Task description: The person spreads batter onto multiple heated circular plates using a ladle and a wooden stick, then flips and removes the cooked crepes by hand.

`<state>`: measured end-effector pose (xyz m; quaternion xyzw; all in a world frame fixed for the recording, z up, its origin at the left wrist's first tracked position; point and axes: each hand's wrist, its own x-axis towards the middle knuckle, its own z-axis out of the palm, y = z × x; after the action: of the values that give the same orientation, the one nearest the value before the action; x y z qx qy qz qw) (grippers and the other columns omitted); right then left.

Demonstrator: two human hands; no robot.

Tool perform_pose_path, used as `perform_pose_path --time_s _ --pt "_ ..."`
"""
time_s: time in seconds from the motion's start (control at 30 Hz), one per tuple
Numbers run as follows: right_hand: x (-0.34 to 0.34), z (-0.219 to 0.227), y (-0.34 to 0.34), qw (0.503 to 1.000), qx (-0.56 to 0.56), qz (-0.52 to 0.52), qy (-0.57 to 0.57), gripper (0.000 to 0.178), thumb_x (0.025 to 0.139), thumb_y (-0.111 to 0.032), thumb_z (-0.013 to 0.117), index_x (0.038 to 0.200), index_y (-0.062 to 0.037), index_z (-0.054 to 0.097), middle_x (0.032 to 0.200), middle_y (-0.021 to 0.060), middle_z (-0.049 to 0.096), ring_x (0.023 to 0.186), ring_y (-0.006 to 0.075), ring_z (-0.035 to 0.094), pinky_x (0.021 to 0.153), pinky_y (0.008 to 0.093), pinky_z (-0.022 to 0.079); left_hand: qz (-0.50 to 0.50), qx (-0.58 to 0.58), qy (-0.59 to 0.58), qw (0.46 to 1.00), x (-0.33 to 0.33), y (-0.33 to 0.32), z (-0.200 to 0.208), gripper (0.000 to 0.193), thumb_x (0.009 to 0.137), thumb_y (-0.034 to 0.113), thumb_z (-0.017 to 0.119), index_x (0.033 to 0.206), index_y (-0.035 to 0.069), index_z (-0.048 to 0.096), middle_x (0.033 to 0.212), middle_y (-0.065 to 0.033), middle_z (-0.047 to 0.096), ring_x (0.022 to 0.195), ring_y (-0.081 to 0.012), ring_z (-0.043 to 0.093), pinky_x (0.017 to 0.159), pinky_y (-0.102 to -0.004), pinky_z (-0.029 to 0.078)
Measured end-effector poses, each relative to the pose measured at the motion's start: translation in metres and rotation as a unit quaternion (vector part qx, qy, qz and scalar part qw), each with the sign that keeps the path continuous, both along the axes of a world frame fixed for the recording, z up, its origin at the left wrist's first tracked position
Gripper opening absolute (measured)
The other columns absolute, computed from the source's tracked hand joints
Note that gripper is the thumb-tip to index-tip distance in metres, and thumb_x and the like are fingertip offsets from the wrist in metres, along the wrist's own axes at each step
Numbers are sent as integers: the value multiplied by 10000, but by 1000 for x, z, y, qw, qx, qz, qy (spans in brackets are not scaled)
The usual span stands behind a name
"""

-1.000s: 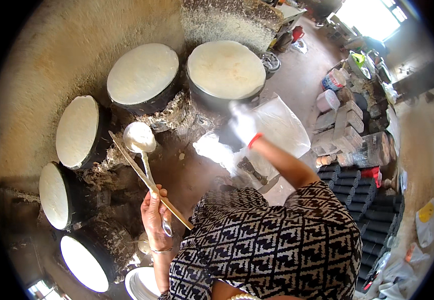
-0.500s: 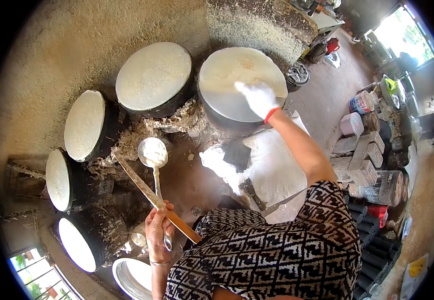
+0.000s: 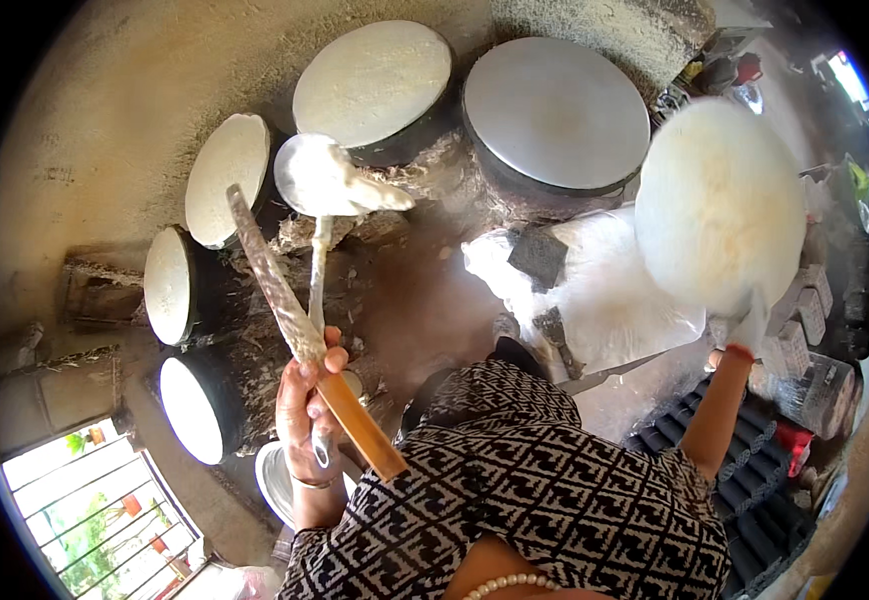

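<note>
- Grey metal tops the bare round griddle (image 3: 555, 112), its flat surface free of batter.
- Right of the bare griddle and a little lower, a thin pale crepe (image 3: 720, 205) is spread out in the air, blurred.
- Below the crepe, the white-gloved right hand (image 3: 752, 328) looks clamped on its lower edge; the fingers are too blurred to tell apart. A red band (image 3: 740, 352) circles the wrist.
- Lower left of the bare griddle, the bare left hand (image 3: 305, 420) is closed around two handles: a metal ladle (image 3: 320, 260) and a flat wooden stick (image 3: 293, 315), crossing at the fingers.
- Pale batter (image 3: 380, 195) fills the ladle's bowl and juts from its right side.
- Just left of the bare griddle stands a batter-coated griddle (image 3: 373, 85); three more pale-topped griddles (image 3: 230, 180) curve away farther left and down.
- Below the bare griddle lies white plastic sheeting (image 3: 625, 290), with a dark square piece (image 3: 538, 257) on it.
- Lower right of the bare griddle, black cylindrical briquettes (image 3: 745, 450) lie stacked.
</note>
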<state>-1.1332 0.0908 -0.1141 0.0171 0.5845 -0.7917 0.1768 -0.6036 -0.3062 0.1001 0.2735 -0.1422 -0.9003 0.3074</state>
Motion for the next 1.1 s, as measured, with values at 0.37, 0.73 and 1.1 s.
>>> perform_pose_path --time_s 0.37,0.73,1.1 --pt "119 -248 19 946 87 -243 -196 395 832 3 643 1213 -63 564 1087 60 631 943 214 619 798 371 540 27 -22 -207 978 3 -4 -65 240 1020 129 450 1157 -64 486 566 91 217 382 3 177 293 -192 144" --pt "119 -168 -25 742 655 -25 143 907 800 -422 706 1456 55 302 1507 249 316 1328 368 395 1116 398 297 45 -106 -302 946 58 32 -68 321 1000 154 422 1233 -42 523 1170 -81 589 601 2 467 479 -129 386" --pt "532 95 -330 475 -22 791 386 530 791 -232 713 1245 -27 534 1276 200 516 1076 364 609 884 444 508 288 49 -335 896 185 120 -116 144 960 131 546 991 11 619 630 70 415 494 -31 347 443 -195 294"
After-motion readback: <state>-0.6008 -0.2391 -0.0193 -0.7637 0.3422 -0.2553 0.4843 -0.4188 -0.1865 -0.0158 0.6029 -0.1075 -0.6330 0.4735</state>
